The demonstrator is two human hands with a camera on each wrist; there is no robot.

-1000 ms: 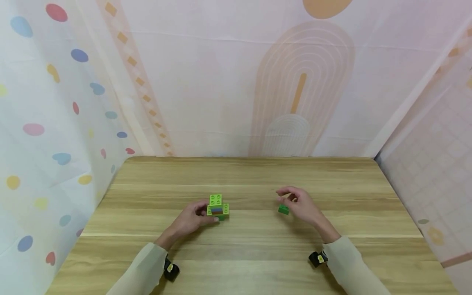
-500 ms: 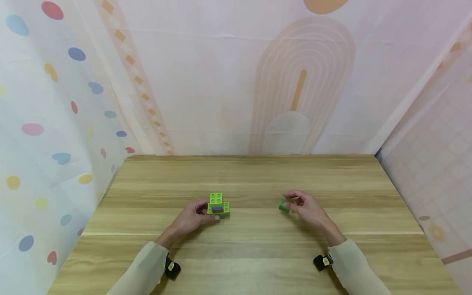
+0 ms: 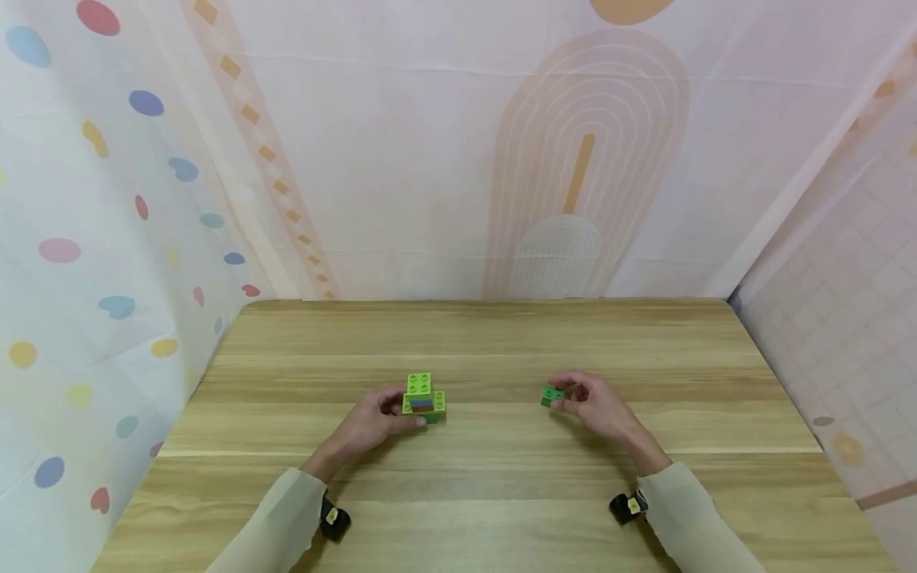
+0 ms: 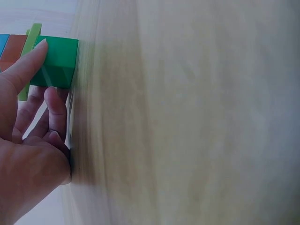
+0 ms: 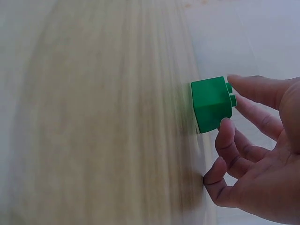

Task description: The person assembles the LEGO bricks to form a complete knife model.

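Green brick (image 3: 551, 395) is being pinched in my right hand (image 3: 595, 406); my left hand (image 3: 372, 422) is gripping the stack (image 3: 423, 400) mid-table, so I'm advising square stud alignment.

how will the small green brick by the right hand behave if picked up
The brick looks like rigid plastic, so probably stiff and light. Its flat faces make rolling unlikely. The smooth sides may be slightly slippery where the right hand pinches it.
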